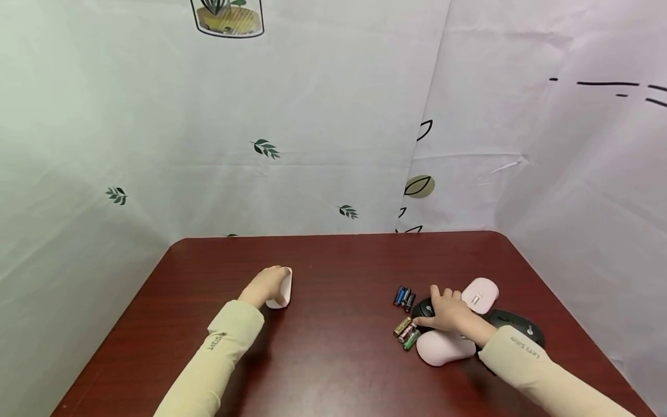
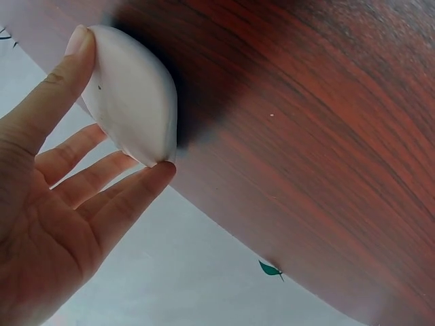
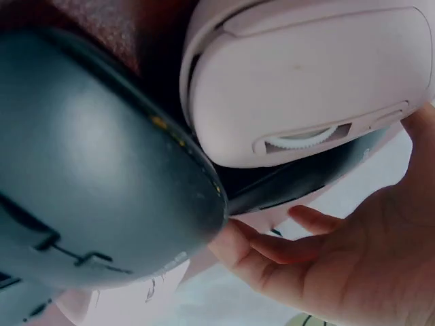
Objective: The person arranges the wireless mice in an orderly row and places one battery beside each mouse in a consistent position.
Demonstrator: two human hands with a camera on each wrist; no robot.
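White rounded plastic object (image 2: 132,95) pinched between left hand (image 1: 267,286) thumb and fingers, toward ten o'clock on red-brown table (image 1: 344,272). Right hand (image 1: 451,313) spread over black plastic mouse (image 1: 423,310); pale pink mouse (image 1: 442,348) seen at six o'clock, cylindrical batteries (image 1: 407,333) nine.

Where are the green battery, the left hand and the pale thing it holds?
Green battery (image 1: 411,340): head view, middle of its side.
Left hand (image 1: 267,285): head view, back of the hand.
Pale rounded object (image 2: 130,95): left wrist view, broad face.
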